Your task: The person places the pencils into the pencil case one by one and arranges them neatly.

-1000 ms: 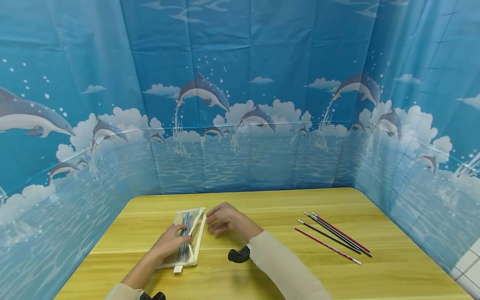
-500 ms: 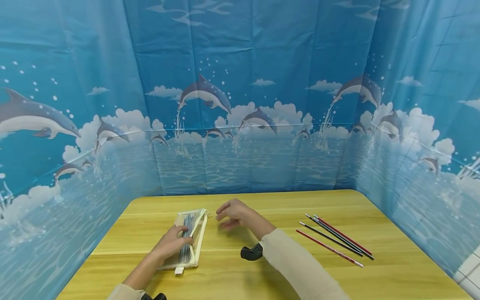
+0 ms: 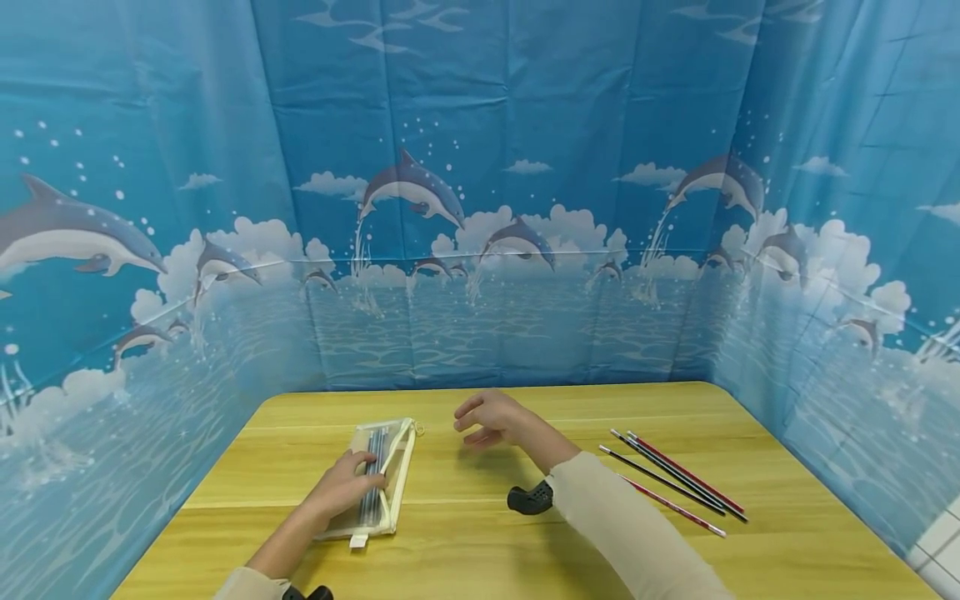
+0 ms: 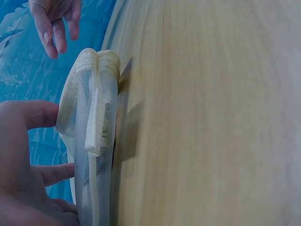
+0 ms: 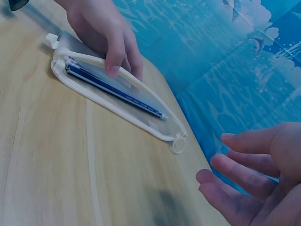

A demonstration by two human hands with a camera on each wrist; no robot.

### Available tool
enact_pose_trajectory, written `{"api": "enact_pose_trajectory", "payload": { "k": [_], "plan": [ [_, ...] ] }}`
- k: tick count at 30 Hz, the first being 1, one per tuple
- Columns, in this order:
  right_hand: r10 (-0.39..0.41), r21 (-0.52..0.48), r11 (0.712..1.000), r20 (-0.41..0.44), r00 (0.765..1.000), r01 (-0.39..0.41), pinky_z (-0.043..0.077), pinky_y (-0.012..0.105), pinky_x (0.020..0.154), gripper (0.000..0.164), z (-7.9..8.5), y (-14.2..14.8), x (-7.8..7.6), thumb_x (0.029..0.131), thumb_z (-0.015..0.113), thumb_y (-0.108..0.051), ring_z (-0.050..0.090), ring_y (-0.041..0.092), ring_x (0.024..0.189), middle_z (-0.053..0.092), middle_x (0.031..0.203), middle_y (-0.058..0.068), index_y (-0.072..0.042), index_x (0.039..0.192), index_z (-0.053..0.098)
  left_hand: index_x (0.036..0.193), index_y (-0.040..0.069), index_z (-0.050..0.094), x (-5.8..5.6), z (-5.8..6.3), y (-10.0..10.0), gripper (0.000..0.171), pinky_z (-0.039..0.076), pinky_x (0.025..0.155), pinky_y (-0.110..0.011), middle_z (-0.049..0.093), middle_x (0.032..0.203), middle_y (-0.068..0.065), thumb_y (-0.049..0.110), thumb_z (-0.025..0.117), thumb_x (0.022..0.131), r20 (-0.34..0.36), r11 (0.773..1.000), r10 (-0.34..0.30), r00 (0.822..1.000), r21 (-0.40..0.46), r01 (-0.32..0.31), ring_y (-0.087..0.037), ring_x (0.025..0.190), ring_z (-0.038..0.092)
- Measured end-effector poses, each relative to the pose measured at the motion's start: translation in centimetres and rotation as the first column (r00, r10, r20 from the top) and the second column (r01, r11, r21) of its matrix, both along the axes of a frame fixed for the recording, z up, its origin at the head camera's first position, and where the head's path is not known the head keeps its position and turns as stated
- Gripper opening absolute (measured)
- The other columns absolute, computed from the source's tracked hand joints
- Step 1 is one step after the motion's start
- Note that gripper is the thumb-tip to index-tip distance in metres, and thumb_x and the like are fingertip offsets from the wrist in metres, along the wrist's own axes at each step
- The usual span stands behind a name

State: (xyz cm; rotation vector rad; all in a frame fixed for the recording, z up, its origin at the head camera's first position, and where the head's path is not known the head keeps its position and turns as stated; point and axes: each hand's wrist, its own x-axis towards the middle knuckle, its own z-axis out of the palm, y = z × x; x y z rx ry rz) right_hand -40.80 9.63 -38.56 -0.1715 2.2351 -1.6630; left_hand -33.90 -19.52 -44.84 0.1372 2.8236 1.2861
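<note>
A clear zip pencil case (image 3: pixel 402 487) with cream edging lies on the left of the table, its zipped mouth gaping toward the right. Inside it several dark blue pencils (image 5: pixel 117 92) lie side by side. My left hand (image 3: pixel 341 487) is on the case's upper layer and holds it near the zip edge, thumb at the edge and fingers on top. To the right of the case my right hand (image 3: pixel 493 418) hovers over the table, fingers spread and a little bent, with nothing in them. A ring pull (image 5: pixel 178 144) hangs at the case's far corner.
Several loose pencils lie at the table's right: black ones (image 3: pixel 660 477), a red one (image 3: pixel 688 473) and a patterned red one (image 3: pixel 684 510), partly behind the right sleeve (image 3: pixel 630 525). A dolphin-printed blue curtain (image 3: pixel 480 325) surrounds the wooden table (image 3: pixel 525 542).
My right hand has moved away from the case's far corner, to the right and slightly farther back. The left hand stays on the case. The head view has shifted slightly.
</note>
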Motion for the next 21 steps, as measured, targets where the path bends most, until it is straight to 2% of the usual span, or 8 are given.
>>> {"api": "enact_pose_trajectory", "payload": {
  "k": [8,15,21],
  "plan": [
    [-0.014,0.022,1.000,-0.005,1.000,0.015,0.058,0.051,0.087,0.032,0.7,2.4,0.1,0.093,0.077,-0.007,0.071,0.040,0.105,0.066,0.122,0.014,-0.001,0.124,0.071,0.141,-0.002,0.057,-0.1,0.0,0.0,0.064,0.028,0.110,-0.072,0.021,0.159,-0.041,0.027,0.073,0.087,-0.003,1.000,-0.004,1.000,0.014,0.004,-0.060,0.144,0.022],
    [-0.032,0.055,0.998,-0.017,0.999,0.033,0.058,0.051,0.089,0.034,1.5,4.8,0.3,0.093,0.077,-0.010,0.072,0.036,0.103,0.065,0.127,0.014,-0.003,0.126,0.070,0.141,-0.002,0.058,-0.1,-0.1,0.0,0.063,0.028,0.110,-0.072,0.021,0.159,-0.041,0.027,0.073,0.087,-0.005,1.000,-0.003,1.000,0.010,0.003,-0.060,0.144,0.023],
    [-0.049,0.080,0.995,-0.027,0.998,0.051,0.058,0.050,0.089,0.036,2.3,7.4,0.6,0.094,0.077,-0.012,0.072,0.034,0.104,0.067,0.126,0.014,-0.003,0.128,0.070,0.142,-0.001,0.057,-0.1,-0.1,0.0,0.064,0.028,0.110,-0.072,0.020,0.159,-0.041,0.027,0.073,0.087,0.002,1.000,0.003,1.000,0.011,-0.003,-0.061,0.144,0.023]
  ]
}}
